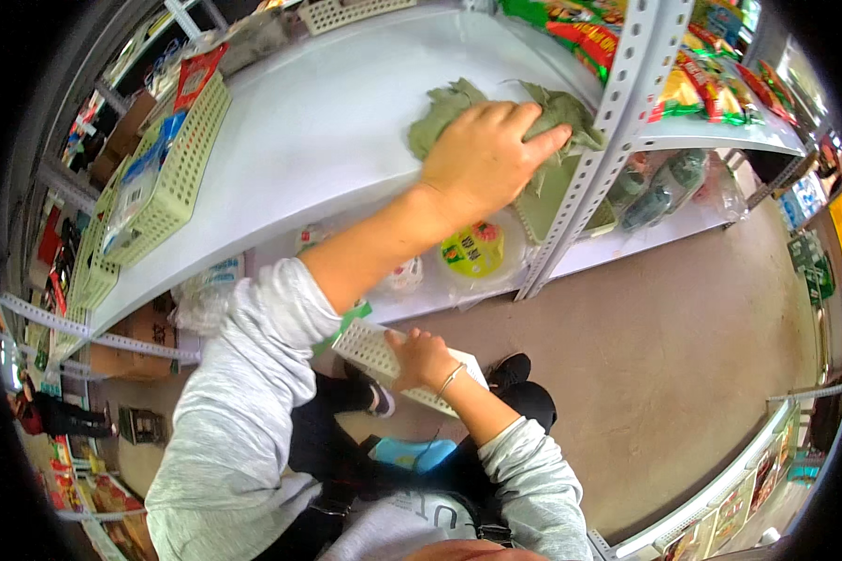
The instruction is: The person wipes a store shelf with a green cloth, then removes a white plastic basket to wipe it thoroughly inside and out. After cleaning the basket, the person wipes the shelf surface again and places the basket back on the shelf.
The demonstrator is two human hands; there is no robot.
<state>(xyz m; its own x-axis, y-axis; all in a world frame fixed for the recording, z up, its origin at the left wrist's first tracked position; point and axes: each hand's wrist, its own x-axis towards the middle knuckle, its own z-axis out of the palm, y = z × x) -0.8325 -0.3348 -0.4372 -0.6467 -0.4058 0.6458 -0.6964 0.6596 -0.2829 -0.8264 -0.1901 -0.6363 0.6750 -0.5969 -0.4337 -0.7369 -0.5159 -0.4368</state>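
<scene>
My left hand (488, 158) presses a crumpled grey-green cloth (449, 112) onto the white metal shelf (309, 105), close to a perforated upright post (582, 182). The cloth spreads out on both sides of the fingers. Lower down, my right hand (424, 361) grips a pale perforated plastic basket (372, 347) in front of my legs. A bracelet circles that wrist. What the basket contains is hidden from here.
Green perforated baskets (189, 168) with packaged goods line the shelf's left end. Bright snack bags (702, 84) lie beyond the post. The lower shelf holds a round lidded tub (473, 249) and plastic-wrapped goods (663, 189). Another person (63, 414) is at far left.
</scene>
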